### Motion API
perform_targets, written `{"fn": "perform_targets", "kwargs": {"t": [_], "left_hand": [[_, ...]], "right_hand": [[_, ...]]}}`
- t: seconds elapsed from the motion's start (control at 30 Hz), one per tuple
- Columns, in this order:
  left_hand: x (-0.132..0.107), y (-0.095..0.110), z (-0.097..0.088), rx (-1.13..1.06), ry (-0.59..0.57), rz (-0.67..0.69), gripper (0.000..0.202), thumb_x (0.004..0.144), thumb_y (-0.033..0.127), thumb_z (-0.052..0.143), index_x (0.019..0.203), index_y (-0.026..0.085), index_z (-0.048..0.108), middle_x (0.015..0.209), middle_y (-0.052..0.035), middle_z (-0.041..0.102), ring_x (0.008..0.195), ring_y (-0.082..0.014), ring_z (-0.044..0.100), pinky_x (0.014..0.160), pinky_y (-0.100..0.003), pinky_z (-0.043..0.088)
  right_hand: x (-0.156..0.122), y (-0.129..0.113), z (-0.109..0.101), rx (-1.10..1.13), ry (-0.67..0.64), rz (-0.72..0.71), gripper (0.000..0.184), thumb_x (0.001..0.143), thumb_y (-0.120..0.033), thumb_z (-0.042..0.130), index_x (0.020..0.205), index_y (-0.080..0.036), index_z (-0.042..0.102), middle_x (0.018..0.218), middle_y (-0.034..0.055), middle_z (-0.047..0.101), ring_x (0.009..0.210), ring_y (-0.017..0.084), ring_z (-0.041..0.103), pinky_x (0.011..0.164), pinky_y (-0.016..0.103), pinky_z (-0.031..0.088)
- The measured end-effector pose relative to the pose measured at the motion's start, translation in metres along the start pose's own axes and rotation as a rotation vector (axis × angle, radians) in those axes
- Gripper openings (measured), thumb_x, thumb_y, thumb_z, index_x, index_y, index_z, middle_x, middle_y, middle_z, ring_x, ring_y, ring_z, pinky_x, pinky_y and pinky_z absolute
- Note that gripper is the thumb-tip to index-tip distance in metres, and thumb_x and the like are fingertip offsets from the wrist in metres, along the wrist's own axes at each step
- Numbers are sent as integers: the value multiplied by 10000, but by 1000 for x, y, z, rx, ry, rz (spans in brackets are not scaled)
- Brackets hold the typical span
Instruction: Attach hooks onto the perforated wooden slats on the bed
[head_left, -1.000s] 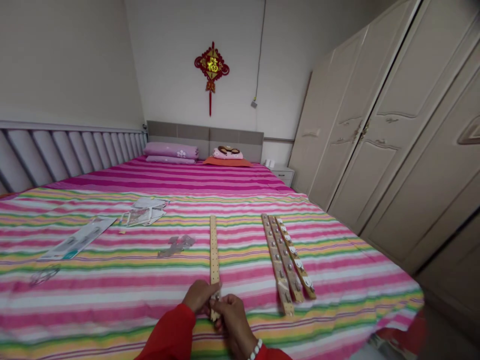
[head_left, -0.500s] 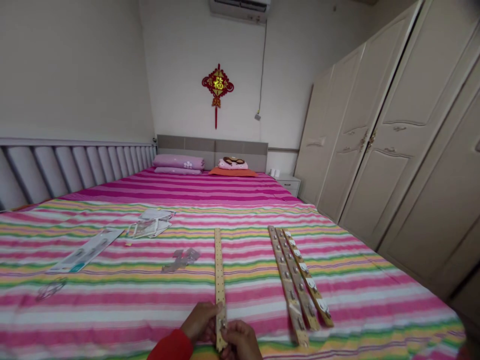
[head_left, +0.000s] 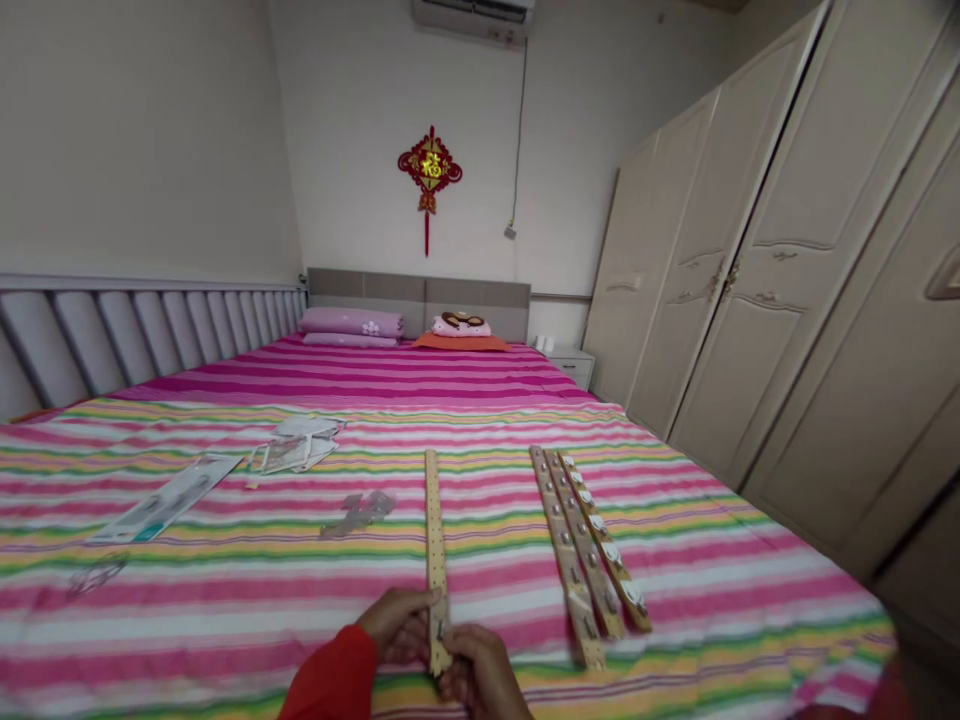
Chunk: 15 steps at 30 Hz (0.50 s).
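Perforated strip (head_left: 435,530): lower centre of frame, on striped bedsheet (head_left: 247,600). Left hand (head_left: 399,625): clamped on the strip. Right hand (head_left: 484,668): touching its right edge, near lower end; grip cannot be determined.

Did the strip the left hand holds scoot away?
No, not visibly: the strip still has its far end below the headboard seam, on the same blanket stripes.

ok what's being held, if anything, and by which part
The pale strip, near its close end: the left hand grips it from the left; the right hand is at its right edge, its grip unclear.
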<state>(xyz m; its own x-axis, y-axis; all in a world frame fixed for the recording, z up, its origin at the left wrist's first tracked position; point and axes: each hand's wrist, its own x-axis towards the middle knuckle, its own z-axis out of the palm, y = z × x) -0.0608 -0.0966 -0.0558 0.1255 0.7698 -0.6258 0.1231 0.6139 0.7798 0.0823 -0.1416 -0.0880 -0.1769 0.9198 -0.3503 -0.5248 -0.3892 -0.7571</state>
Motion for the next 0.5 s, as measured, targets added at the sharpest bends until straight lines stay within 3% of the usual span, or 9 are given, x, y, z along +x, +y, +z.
{"fn": "perform_targets", "kwargs": {"t": [0.23,0.5], "left_hand": [[-5,7,-2,11,-28,-20,546,520,645,730,609,117,623,535,-77,660,431,-120,590,378,-178,350],[-12,12,-3,56,-36,23,547,510,658,734,601,129,625,579,-84,674,451,-126,595,366,-187,369]], "right_hand": [[-11,-11,3,-68,50,0,205,524,-238,693,674,-117,622,521,54,668,359,122,562,360,188,376],[-12,-17,4,-82,-3,45,233,558,-268,671,720,-103,634,594,84,700,402,125,594,408,192,369]]}}
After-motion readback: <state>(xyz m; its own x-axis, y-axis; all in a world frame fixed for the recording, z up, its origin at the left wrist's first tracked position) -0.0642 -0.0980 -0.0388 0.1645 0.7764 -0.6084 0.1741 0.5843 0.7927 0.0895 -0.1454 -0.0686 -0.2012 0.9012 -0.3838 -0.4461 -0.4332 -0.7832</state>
